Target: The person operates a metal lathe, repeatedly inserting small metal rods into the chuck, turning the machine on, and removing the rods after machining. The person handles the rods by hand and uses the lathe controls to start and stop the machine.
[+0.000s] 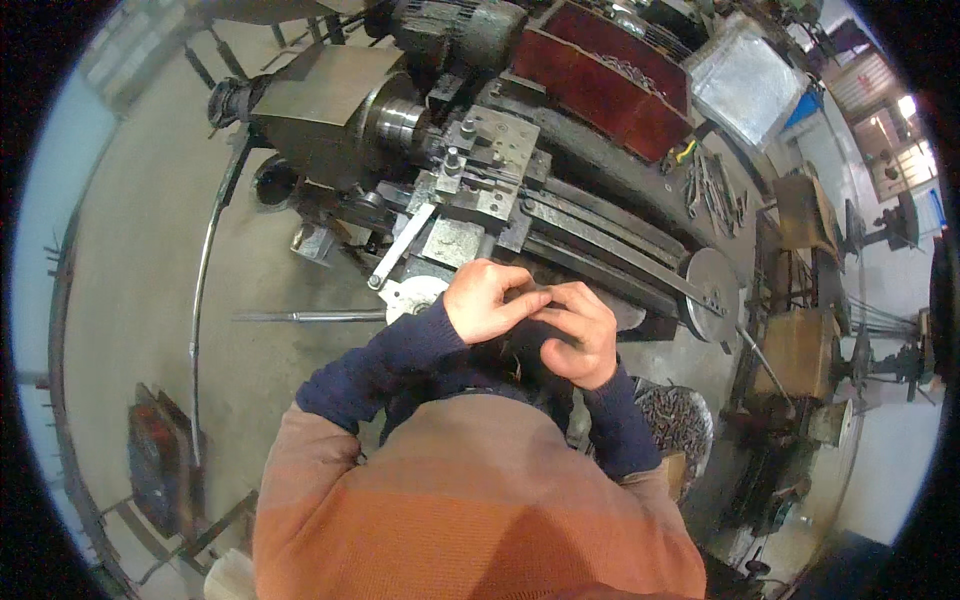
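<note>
My left hand (488,302) and my right hand (585,335) meet in front of my chest, just on the near side of a metal lathe. Fingers of both are bent and brought together at the tips. Whatever lies between them, if anything, is too small or hidden to make out. Beyond my left hand are the lathe's tool post (453,162), a flat metal lever (405,243) and a pale round handwheel (412,296). The shiny spindle nose (402,122) sits farther off to the left. Bed rails (610,250) run rightward past my right hand to a round disc (708,290).
Behind the lathe stand a dark red tray (600,85) with small metal pieces and an electric motor (455,30). Several wrenches (712,190) lie at its right. A bag of small metal parts (672,425) is beside my right forearm. A long metal bar (205,290) slants at left.
</note>
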The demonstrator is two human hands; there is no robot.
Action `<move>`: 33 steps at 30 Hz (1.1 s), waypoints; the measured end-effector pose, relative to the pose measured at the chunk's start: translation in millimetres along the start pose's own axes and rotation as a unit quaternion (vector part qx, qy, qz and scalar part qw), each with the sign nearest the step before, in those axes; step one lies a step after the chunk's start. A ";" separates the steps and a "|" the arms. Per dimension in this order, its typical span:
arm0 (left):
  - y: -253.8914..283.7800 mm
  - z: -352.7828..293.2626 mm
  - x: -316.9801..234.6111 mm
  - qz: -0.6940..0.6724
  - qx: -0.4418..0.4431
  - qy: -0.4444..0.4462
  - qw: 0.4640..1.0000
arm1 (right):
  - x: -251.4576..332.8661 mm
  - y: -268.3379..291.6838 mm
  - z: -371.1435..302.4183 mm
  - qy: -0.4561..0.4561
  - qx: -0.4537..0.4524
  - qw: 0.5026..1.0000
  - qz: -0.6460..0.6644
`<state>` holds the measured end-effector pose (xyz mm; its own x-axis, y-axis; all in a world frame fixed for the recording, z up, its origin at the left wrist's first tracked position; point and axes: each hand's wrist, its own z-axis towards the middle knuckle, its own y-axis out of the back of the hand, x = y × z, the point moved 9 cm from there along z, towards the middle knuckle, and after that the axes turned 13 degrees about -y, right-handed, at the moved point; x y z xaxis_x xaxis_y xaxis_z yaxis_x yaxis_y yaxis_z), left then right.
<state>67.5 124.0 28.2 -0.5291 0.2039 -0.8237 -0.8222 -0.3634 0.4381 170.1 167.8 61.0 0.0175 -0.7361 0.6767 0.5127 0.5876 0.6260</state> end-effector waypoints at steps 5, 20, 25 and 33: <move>-2.7 -5.9 2.5 -0.131 0.042 0.056 0.989 | -15.4 2.2 -2.4 -0.025 -0.006 0.995 0.101; 3.2 -3.6 -2.3 -0.208 0.026 0.017 0.978 | -27.4 -5.8 1.7 -0.059 0.026 0.973 0.222; 7.2 -4.4 2.1 -0.258 0.021 0.049 0.965 | -25.9 -10.4 7.7 -0.058 0.038 0.969 0.237; 29.1 -15.0 17.7 -0.309 -0.003 0.069 0.949 | -15.5 -19.1 31.4 -0.043 0.068 0.979 0.189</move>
<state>37.4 103.4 21.0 0.0854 0.2590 -0.9621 -0.9651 -0.2184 -0.1444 133.1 178.5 50.7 0.1084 -0.4296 0.8965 0.3645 0.8562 0.3662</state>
